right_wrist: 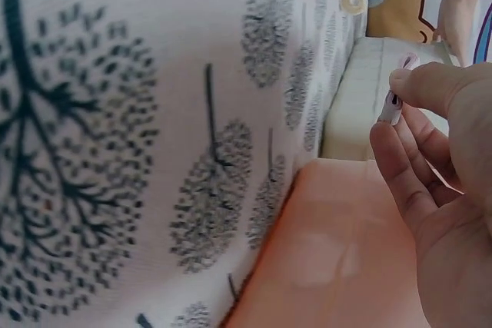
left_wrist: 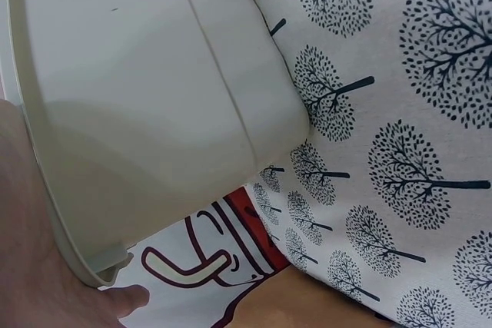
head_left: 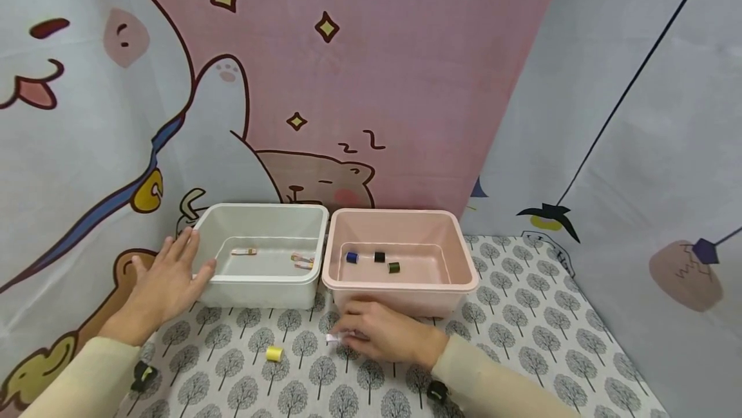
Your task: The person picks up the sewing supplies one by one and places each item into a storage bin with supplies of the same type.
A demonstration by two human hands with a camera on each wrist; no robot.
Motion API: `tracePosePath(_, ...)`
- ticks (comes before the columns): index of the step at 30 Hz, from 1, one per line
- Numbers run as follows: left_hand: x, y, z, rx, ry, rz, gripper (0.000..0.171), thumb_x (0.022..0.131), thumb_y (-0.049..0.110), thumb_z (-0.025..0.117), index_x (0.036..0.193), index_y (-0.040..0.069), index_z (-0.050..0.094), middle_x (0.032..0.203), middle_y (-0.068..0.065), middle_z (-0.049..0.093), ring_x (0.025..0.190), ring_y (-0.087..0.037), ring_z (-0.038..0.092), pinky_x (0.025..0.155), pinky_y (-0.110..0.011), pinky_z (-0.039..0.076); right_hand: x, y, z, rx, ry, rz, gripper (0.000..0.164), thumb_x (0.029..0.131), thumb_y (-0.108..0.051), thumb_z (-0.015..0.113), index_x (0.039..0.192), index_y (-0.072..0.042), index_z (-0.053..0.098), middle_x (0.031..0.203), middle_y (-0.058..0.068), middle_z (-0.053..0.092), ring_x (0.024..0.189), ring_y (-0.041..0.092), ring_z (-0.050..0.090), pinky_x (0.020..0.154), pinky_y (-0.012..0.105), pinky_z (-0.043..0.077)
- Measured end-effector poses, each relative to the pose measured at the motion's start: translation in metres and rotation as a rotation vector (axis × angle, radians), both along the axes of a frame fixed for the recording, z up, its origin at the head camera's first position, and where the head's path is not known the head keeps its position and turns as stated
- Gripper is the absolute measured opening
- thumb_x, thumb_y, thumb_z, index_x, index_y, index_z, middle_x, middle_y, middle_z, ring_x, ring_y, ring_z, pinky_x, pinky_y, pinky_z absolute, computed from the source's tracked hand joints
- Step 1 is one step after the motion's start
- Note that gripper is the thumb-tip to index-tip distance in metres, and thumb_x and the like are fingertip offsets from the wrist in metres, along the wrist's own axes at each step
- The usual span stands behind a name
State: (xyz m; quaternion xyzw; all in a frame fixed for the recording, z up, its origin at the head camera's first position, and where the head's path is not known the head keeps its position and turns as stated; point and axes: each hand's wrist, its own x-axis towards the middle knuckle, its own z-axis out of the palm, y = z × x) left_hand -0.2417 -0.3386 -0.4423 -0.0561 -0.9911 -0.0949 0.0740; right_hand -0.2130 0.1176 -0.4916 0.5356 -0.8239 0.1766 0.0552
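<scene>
My left hand (head_left: 165,283) lies on the left rim of a white bin (head_left: 255,292), its fingers extended. In the left wrist view it touches the edge of the same bin (left_wrist: 154,97). My right hand (head_left: 385,334) pinches a small, narrow white-and-pink piece (right_wrist: 392,105) between thumb and fingers, in front of a pink bin (head_left: 400,299); I cannot tell its kind. Left of that hand, a yellow thread spool (head_left: 274,354) lies on the cloth. Inside the white bin are several small, narrow pale-and-orange pieces (head_left: 244,252).
The pink bin holds a blue spool (head_left: 351,257), a black spool (head_left: 379,257) and a dark green spool (head_left: 394,268). Both bins stand side by side on a tree-print cloth (head_left: 556,353), against a cartoon-printed backdrop (head_left: 406,83).
</scene>
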Motion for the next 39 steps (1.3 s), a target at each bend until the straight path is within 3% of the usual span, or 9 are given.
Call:
tracePosePath(4,0.0,0.0,0.0,0.003,-0.002,0.004,0.092,0.122,0.06,0.036,0.182,-0.007,0.016,0.192,-0.034,0.011,0.171,-0.073,0.018,0.118,-0.108,-0.003,0.001,-0.002,0.007,0.006,-0.021,-0.008,0.029,0.109,-0.017,0.083,0.138,-0.016,0.083,0.126,-0.003,0.076,0.105,0.0,0.071,0.101,0.001,0.053)
tracePosePath(11,0.0,-0.001,-0.001,0.003,-0.004,0.002,0.092,0.122,0.059,0.038,0.182,-0.007,0.017,0.192,-0.034,0.011,0.171,-0.073,0.018,0.118,-0.108,-0.002,0.003,-0.005,0.016,-0.006,-0.098,-0.016,0.029,0.111,-0.015,0.08,0.14,-0.014,0.082,0.124,-0.003,0.074,0.099,-0.008,0.065,0.091,0.001,0.056)
tracePosePath(19,-0.001,-0.001,0.0,0.008,-0.014,-0.003,0.094,0.122,0.062,0.034,0.182,-0.008,0.015,0.192,-0.035,0.009,0.172,-0.072,0.016,0.118,-0.108,-0.003,0.003,-0.006,0.021,-0.022,-0.093,-0.013,0.028,0.111,-0.015,0.08,0.139,-0.014,0.083,0.126,-0.001,0.076,0.101,-0.007,0.07,0.091,0.001,0.057)
tracePosePath(30,-0.001,-0.001,0.0,0.008,-0.018,0.003,0.094,0.122,0.062,0.035,0.182,-0.008,0.016,0.192,-0.035,0.01,0.172,-0.073,0.015,0.118,-0.108,-0.003,0.004,-0.014,0.033,-0.054,0.011,0.015,0.028,0.111,-0.016,0.08,0.139,-0.015,0.083,0.119,-0.004,0.074,0.092,-0.005,0.063,0.085,-0.003,0.049)
tracePosePath(39,0.001,-0.001,0.001,0.001,-0.019,0.002,0.094,0.122,0.062,0.034,0.182,-0.008,0.016,0.191,-0.036,0.01,0.171,-0.073,0.016,0.118,-0.108,-0.003,0.005,-0.024,0.048,-0.075,0.071,0.059,0.025,0.111,-0.015,0.08,0.136,-0.014,0.083,0.118,-0.004,0.077,0.094,0.0,0.069,0.088,-0.003,0.05)
